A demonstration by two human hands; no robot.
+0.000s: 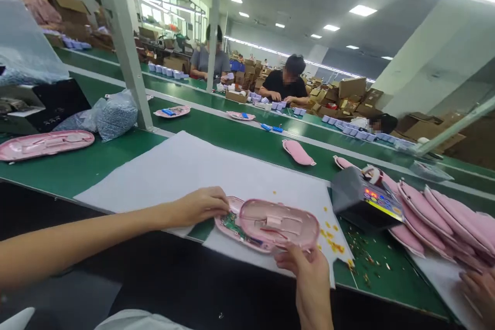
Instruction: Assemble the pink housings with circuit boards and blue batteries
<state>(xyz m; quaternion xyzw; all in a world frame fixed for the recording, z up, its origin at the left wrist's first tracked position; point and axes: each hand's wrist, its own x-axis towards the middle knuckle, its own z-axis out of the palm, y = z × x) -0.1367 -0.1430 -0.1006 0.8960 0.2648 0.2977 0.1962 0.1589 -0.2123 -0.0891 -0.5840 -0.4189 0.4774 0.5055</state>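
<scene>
Over the near edge of the white paper, my right hand [309,273] grips the right end of a pink plastic shell half [280,224], its hollow inside facing up, with a thin red wire in it. It overlaps a second pink shell half, partly hidden beneath, that holds a green circuit board [234,224]. My left hand [211,205] is closed at the left end of that lower shell, fingertips pinched by the board. What is between those fingertips is hidden.
White paper [185,170] covers the green bench, with yellow bits [330,240] at right. A grey box with a lit display [365,198] stands beside stacked pink casings [444,216]. A co-worker's hand [479,289] is lower right. A metal post [129,51] rises at left.
</scene>
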